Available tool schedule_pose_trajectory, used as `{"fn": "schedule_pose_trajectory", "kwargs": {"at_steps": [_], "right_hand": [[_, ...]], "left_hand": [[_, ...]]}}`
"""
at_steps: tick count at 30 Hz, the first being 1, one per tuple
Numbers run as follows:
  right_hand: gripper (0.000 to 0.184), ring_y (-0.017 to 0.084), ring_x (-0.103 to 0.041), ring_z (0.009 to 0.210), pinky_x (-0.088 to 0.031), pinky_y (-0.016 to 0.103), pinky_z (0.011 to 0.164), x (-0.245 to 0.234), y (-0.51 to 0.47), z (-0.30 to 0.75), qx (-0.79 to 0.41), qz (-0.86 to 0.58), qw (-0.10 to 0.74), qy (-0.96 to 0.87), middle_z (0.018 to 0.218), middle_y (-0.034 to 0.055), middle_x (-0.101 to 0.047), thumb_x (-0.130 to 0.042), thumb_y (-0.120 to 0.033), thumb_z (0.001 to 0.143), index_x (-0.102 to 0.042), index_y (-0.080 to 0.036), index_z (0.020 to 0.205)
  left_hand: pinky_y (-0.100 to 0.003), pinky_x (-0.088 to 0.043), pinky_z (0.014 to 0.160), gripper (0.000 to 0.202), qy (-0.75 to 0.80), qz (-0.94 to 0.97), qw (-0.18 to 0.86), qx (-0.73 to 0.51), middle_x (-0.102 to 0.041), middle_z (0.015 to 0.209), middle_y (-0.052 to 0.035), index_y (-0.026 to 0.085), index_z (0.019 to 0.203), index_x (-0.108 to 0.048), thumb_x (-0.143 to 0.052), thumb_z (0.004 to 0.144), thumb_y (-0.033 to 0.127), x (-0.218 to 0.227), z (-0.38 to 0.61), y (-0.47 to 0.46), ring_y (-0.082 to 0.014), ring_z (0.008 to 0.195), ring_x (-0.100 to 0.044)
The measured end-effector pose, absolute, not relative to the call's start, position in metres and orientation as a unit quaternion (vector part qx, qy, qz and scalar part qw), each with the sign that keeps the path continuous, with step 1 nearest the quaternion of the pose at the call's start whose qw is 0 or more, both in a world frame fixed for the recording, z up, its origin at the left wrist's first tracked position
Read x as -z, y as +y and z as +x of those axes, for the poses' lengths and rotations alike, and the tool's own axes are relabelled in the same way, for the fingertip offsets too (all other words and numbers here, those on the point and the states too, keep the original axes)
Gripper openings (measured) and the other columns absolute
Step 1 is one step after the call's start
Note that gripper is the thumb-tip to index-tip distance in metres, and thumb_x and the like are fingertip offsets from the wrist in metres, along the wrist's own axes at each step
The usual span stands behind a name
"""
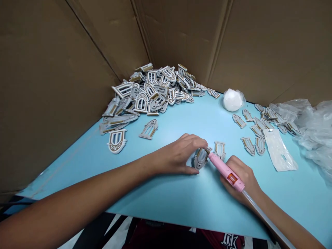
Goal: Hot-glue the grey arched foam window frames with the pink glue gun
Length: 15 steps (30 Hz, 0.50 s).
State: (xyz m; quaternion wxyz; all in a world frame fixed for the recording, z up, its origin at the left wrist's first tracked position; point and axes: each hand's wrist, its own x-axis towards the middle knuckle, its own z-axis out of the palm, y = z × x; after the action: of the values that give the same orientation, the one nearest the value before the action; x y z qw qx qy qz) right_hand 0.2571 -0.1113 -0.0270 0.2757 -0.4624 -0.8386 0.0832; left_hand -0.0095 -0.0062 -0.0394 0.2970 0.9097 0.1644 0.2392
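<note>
At the near edge of a pale blue tabletop (181, 200), a person's two bare forearms reach in from below. The right hand (243, 181) is wrapped around a pink glue gun (225, 170), from whose rear a clear glue stick (267, 219) runs back toward the near right corner. The gun's long axis slants from near right to far left, and its nozzle meets a window-shaped piece (201, 158). That piece lies just left of the right hand and stands on edge near the middle of the tabletop. The left hand (178, 155) is the nearer of the two to it, pinching it between thumb below and curled fingers above.

Just beyond the nozzle a second small arch (220, 149) lies flat. Toward the right edge are a flat clear packet (280, 150), a scatter of narrow arched trims (255, 129) and crumpled plastic wrap (315, 128). Two loose window frames (149, 129) lie toward the left edge. In the far left corner a heap of grey and gold window frames (147, 95) rests against the cardboard walls (64, 69) that enclose the tabletop. A white ball in film (232, 99) sits at the far edge.
</note>
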Motion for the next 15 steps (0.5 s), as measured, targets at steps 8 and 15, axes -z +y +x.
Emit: {"fn": "schedule_pose_trajectory", "kwargs": {"at_steps": [8,15], "right_hand": [[0.023,0.012,-0.046,0.057,-0.036,0.022,0.049,0.0253,-0.1127,0.2545,-0.066,-0.467,0.27,-0.84,0.069,-0.0017,-0.046,-0.053,-0.018,0.094,-0.043,-0.023,0.074],[0.023,0.011,-0.045,0.054,-0.035,0.022,0.047,0.025,-0.1132,0.2545,-0.063,-0.477,0.267,-0.835,0.069,-0.0024,-0.045,-0.055,-0.021,0.093,-0.043,-0.023,0.074]], "left_hand": [[-0.045,-0.041,0.107,0.071,0.153,0.911,0.286,-0.253,-0.063,0.133,-0.012,0.026,0.135,-0.04,-0.085,0.081,0.029,0.0403,-0.0094,-0.0064,-0.029,0.127,-0.058],[-0.046,-0.04,0.109,0.07,0.169,0.91,0.291,-0.243,-0.064,0.133,-0.0114,0.026,0.135,-0.043,-0.085,0.079,0.03,0.0384,-0.0093,-0.007,-0.0297,0.127,-0.059]]}}
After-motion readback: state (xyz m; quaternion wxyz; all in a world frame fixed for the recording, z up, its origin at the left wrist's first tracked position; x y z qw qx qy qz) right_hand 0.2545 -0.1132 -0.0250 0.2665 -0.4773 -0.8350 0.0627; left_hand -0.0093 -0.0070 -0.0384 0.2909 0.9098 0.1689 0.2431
